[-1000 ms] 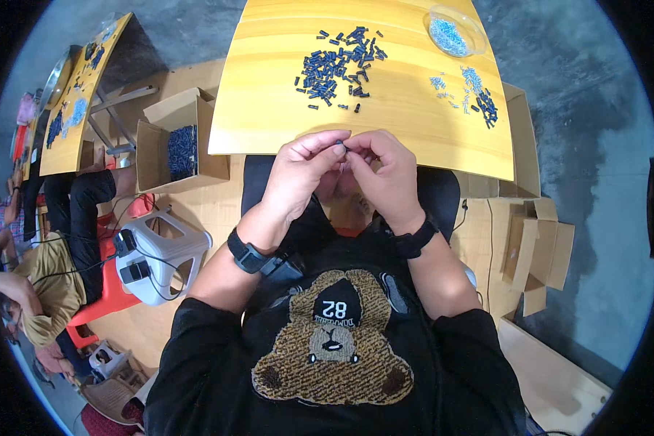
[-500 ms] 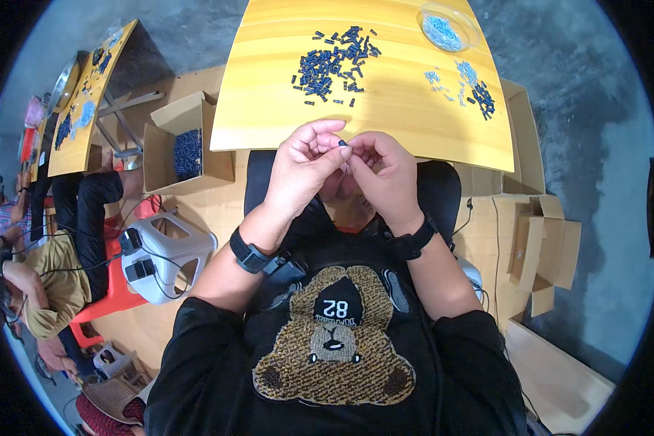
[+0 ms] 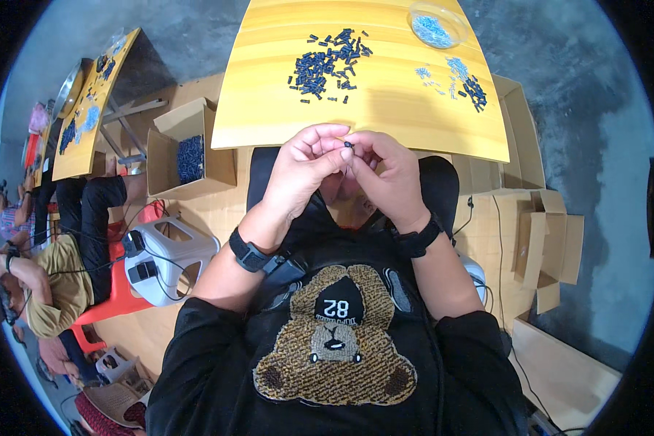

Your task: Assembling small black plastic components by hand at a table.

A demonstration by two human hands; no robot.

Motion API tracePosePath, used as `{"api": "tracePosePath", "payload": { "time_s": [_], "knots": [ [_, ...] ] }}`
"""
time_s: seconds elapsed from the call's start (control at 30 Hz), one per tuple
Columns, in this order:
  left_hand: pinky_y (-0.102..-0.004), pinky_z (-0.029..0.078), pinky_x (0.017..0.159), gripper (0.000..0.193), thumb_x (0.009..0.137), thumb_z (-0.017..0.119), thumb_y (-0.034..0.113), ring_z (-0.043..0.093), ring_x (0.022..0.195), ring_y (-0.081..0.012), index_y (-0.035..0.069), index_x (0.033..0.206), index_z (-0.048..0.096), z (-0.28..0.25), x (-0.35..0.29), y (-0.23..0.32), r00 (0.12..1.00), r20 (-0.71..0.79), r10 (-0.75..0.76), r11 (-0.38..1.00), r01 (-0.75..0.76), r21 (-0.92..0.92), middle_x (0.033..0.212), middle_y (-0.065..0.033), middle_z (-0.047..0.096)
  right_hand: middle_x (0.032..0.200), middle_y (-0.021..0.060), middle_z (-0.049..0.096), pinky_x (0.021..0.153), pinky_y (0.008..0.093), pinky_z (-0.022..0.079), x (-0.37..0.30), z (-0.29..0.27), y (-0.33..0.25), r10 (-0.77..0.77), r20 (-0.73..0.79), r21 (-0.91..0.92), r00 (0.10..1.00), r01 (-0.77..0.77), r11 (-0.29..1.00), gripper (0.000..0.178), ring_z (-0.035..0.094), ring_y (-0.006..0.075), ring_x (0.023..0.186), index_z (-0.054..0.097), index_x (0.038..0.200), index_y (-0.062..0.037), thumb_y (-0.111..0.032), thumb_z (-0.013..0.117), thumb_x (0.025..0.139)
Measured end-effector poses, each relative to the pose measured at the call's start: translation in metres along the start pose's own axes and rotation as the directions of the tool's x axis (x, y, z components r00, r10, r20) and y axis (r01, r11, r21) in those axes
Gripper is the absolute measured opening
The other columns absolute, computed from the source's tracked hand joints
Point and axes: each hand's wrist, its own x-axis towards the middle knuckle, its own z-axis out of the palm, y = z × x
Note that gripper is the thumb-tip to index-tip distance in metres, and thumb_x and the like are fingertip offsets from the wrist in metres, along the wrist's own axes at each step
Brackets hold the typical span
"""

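Observation:
My left hand and my right hand meet at the table's near edge, fingertips together. Between them is a small dark piece; thumb and fingers of both hands pinch it, and most of it is covered. Beyond my hands, a loose pile of small dark tube-shaped pieces lies on the yellow wooden table. Farther right are small pale blue pieces beside a smaller group of dark pieces. A clear round bowl at the far right contains more pale blue pieces.
A cardboard box with dark pieces stands left of the table. Open cartons are on the right. A grey stool with cables is at left, near a seated person and another table.
My hands stay together, pinching the small dark piece, which shows slightly more between the fingertips. The whole view has shifted a little.

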Motion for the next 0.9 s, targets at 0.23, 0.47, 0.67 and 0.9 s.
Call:
{"api": "tracePosePath", "payload": {
  "time_s": [0.23, 0.47, 0.67, 0.9],
  "knots": [
    [-0.0203, 0.047, 0.065, 0.024, 0.090, 0.052, 0.019, 0.057, 0.072, -0.0089, 0.002, 0.107, 0.057, 0.001, -0.005, 0.006, 0.989, -0.008, -0.149, 0.969, 0.144, -0.199, 0.084, -0.0030, 0.061, 0.069, 0.0024, 0.054, 0.051, 0.0226, 0.043, -0.007, -0.005, -0.005, -0.025, -0.013, -0.012, 1.000, 0.025, 1.000, 0.022, 0.051, 0.0098, 0.056, 0.062, 0.094, -0.0059, -0.002, 0.064, 0.073],
    [-0.0200, 0.049, 0.064, 0.020, 0.090, 0.053, 0.020, 0.059, 0.072, -0.0089, 0.003, 0.101, 0.059, 0.001, -0.012, 0.001, 0.986, 0.020, -0.164, 0.969, 0.164, -0.183, 0.084, -0.0035, 0.063, 0.069, 0.0028, 0.054, 0.051, 0.0222, 0.043, -0.015, -0.008, -0.014, 0.005, -0.014, 0.001, 1.000, -0.005, 1.000, 0.022, 0.051, 0.0098, 0.057, 0.062, 0.093, -0.0052, -0.002, 0.065, 0.072],
    [-0.0187, 0.049, 0.065, 0.012, 0.084, 0.061, 0.010, 0.059, 0.072, -0.0072, 0.005, 0.095, 0.062, 0.013, -0.019, 0.005, 0.987, 0.008, -0.164, 0.983, 0.164, -0.087, 0.082, -0.0012, 0.064, 0.070, 0.0059, 0.056, 0.055, 0.0271, 0.046, -0.019, -0.010, -0.020, -0.068, -0.061, -0.134, 0.996, 0.059, 0.989, 0.022, 0.055, 0.0168, 0.062, 0.062, 0.092, -0.0048, -0.003, 0.065, 0.070],
    [-0.0186, 0.046, 0.065, 0.013, 0.083, 0.063, 0.010, 0.056, 0.070, -0.0062, 0.005, 0.095, 0.062, 0.016, -0.025, 0.008, 0.993, 0.047, -0.108, 0.994, 0.109, -0.019, 0.082, -0.0010, 0.063, 0.071, 0.0082, 0.057, 0.059, 0.0323, 0.047, -0.024, -0.009, -0.028, -0.171, -0.103, -0.212, 0.980, 0.146, 0.966, 0.020, 0.057, 0.0223, 0.066, 0.061, 0.090, -0.0053, -0.005, 0.065, 0.070]
  ]
}}
